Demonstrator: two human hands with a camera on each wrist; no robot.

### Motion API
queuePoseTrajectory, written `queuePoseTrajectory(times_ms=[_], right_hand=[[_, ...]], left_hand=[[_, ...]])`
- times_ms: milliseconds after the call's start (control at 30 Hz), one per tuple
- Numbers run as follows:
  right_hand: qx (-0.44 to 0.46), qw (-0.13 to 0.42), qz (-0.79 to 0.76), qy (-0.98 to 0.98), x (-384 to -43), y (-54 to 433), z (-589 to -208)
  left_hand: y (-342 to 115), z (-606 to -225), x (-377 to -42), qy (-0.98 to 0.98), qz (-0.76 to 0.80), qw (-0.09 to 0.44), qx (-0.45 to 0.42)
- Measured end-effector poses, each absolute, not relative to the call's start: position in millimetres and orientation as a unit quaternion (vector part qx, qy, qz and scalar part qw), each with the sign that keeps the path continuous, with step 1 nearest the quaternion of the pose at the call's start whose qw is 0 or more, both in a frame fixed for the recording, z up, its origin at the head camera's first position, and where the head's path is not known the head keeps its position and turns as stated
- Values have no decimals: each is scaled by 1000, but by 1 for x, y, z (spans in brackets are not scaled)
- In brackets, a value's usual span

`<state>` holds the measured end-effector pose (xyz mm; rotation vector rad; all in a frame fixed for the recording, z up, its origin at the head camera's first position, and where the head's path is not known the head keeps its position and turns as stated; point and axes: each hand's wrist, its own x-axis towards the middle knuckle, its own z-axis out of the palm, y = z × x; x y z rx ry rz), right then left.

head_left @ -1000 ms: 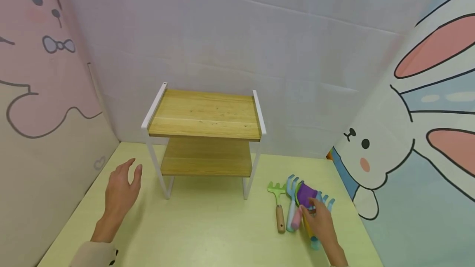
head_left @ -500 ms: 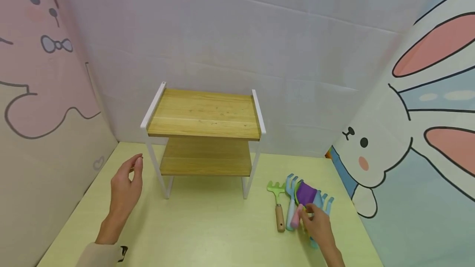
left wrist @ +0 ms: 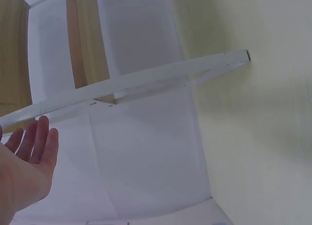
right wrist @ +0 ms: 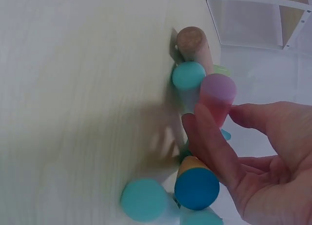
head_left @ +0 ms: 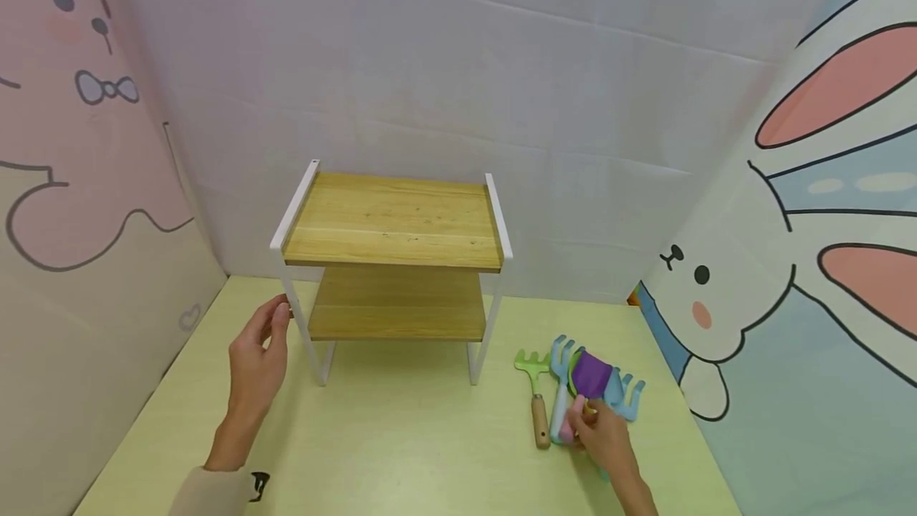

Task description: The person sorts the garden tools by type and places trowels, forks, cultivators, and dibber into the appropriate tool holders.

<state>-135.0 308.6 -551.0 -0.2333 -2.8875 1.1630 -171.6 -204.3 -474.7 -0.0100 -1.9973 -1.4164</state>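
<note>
My right hand [head_left: 607, 440] pinches a pink handle [right wrist: 217, 96] of a garden hand tool between thumb and fingers, in a cluster of small tools. A purple scoop-like head [head_left: 591, 375] lies just beyond it. Beside the handle are a light blue hand fork [head_left: 559, 412] and a green hand rake [head_left: 539, 412] with a wooden handle. A blue-ended yellow handle [right wrist: 197, 188] sits below my right fingers in the right wrist view. My left hand [head_left: 259, 361], fingers loosely bent, is raised close by the left white leg [left wrist: 136, 80] of a small wooden shelf [head_left: 394, 217].
Another light blue pronged tool [head_left: 634, 400] lies at the cluster's right. The shelf has two wooden boards in a white frame, on a pale yellow table [head_left: 401, 452]. A grey-white backdrop [head_left: 573, 102] rises behind, with cartoon-printed panels at both sides.
My left hand has moved right, up to the shelf's left leg, its fingers drawing closer together. My right hand has shifted slightly left and down and now pinches the pink handle.
</note>
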Motion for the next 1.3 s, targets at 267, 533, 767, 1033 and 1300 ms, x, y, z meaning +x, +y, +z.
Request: queuePoseTrajectory(times_ms=[267, 533, 767, 1033, 1300], right_hand=[[-87, 14, 370, -925, -137, 307, -560], [-137, 8, 418, -898, -136, 310, -565], [-173, -7, 482, -859, -134, 308, -562], [-192, -13, 520, -832, -133, 306, -559], [-199, -5, 538, -819, -131, 307, -560]], left_hand=[[-194, -472, -177, -714, -620, 321, -41], [-194, -471, -180, -697, -641, 319, -30], [-194, -472, -185, -684, -654, 322, -14], [-194, -473, -187, -676, -662, 324, -8], [-195, -475, -188, -676, -656, 333, -18]])
